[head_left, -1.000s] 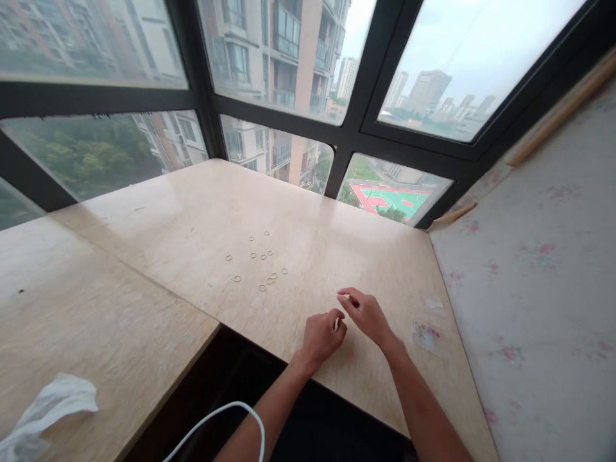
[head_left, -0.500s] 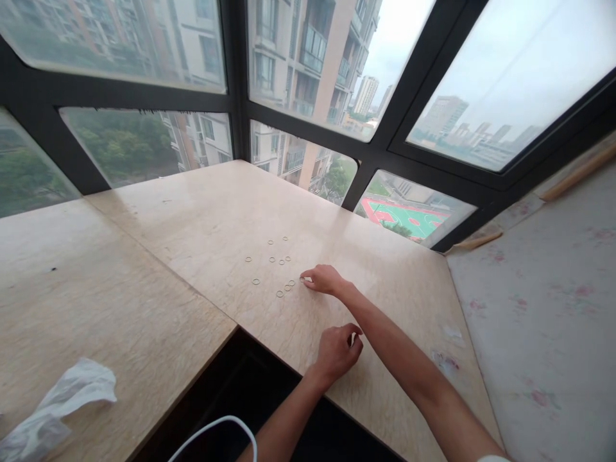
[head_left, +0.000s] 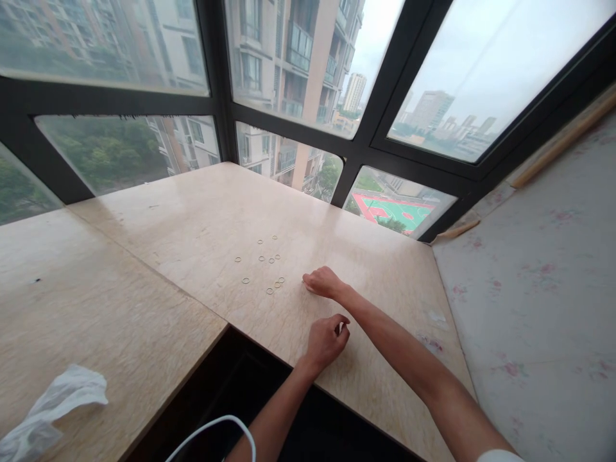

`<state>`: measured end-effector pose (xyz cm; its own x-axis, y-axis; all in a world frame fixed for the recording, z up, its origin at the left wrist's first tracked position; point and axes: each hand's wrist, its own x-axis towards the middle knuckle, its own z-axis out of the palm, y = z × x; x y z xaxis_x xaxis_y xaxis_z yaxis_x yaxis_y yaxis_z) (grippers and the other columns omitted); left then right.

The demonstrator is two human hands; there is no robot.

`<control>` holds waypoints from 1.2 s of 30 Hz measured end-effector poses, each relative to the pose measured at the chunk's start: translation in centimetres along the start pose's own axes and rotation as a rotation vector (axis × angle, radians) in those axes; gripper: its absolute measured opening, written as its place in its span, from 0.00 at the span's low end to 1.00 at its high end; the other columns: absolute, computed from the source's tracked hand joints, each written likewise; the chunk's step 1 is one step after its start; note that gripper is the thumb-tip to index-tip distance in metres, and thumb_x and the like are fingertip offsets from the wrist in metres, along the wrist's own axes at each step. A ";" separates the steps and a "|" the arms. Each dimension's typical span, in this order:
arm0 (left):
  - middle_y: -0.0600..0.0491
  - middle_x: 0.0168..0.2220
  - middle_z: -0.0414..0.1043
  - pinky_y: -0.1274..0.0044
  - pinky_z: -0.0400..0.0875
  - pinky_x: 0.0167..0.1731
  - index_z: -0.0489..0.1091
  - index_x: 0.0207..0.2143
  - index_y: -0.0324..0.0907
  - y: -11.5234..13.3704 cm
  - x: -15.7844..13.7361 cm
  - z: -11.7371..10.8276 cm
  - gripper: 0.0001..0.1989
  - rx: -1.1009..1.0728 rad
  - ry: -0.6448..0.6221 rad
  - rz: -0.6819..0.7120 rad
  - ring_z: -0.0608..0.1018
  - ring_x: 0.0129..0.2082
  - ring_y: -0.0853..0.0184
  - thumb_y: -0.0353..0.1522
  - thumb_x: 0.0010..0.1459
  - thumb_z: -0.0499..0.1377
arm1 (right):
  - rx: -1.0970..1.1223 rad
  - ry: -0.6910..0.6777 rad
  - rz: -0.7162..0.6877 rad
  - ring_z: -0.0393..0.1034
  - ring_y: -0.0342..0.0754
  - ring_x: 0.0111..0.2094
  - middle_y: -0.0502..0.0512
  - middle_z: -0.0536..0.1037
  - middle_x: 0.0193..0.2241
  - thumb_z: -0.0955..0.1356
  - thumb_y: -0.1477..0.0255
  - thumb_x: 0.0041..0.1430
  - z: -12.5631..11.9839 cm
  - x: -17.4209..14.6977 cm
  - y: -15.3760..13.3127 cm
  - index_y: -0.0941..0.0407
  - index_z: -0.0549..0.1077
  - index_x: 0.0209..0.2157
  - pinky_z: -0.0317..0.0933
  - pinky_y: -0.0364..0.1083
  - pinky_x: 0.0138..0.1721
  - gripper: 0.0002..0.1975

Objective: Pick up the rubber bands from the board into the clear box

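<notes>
Several small thin rings (head_left: 262,258) lie scattered flat on the marble-patterned ledge (head_left: 202,212). Just to their right is my right hand (head_left: 323,282), its fingers closed in a pinch at the surface. The edge of a small ring (head_left: 303,281) shows at those fingertips, mostly hidden by them. Nearer to me, below the right forearm, my left hand (head_left: 326,343) hovers by the ledge's front edge with curled fingers. Its thumb and index finger come close together; whatever is between them is too small to make out.
Crumpled white tissue (head_left: 72,391) lies at the lower left. A white cable (head_left: 226,418) loops over the dark opening (head_left: 231,366) in front. Small clear plastic packets (head_left: 430,343) rest by the papered wall (head_left: 534,289) at right. Dark window frames (head_left: 283,132) border the ledge.
The view has shifted slightly to the right. My right hand has moved a little away from the rings, its fingers more closed. The left hand stays curled close by.
</notes>
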<state>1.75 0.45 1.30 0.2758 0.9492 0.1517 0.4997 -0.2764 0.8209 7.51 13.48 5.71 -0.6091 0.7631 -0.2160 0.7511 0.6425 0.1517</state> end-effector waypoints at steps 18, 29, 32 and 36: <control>0.60 0.15 0.56 0.80 0.54 0.22 0.74 0.35 0.41 -0.3 0.8 0.1 0.13 -0.096 0.025 -0.011 0.62 0.17 0.73 0.35 0.56 0.51 | 0.520 0.321 0.666 0.68 0.40 0.20 0.46 0.75 0.18 0.61 0.69 0.59 2.2 -20.6 4.0 0.56 0.71 0.34 0.54 0.38 0.25 0.09; 0.61 0.15 0.54 0.80 0.54 0.21 0.74 0.35 0.40 -0.2 0.8 -0.1 0.13 -0.094 0.015 -0.006 0.61 0.17 0.73 0.36 0.56 0.51 | 0.649 0.428 1.020 0.63 0.42 0.15 0.44 0.68 0.12 0.61 0.67 0.55 5.9 -31.3 5.5 0.55 0.68 0.27 0.51 0.39 0.21 0.08; 0.61 0.15 0.54 0.80 0.54 0.21 0.74 0.35 0.40 -0.2 0.8 0.0 0.13 -0.085 0.009 -0.001 0.60 0.17 0.73 0.36 0.56 0.52 | 0.644 0.432 1.027 0.64 0.42 0.17 0.45 0.69 0.13 0.62 0.68 0.54 6.2 -31.2 5.4 0.55 0.70 0.27 0.52 0.40 0.23 0.08; 0.61 0.16 0.53 0.80 0.53 0.21 0.74 0.35 0.40 -0.4 0.8 0.1 0.14 -0.092 0.024 -0.004 0.59 0.17 0.73 0.37 0.56 0.52 | 0.657 0.440 1.005 0.64 0.43 0.18 0.45 0.69 0.14 0.62 0.68 0.54 6.3 -31.0 5.1 0.55 0.73 0.28 0.53 0.40 0.24 0.10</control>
<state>1.83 1.31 1.05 0.2542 0.9537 0.1606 0.4227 -0.2589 0.8685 31.88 -7.33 7.09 0.3595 0.9304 0.0711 0.8356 -0.2870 -0.4684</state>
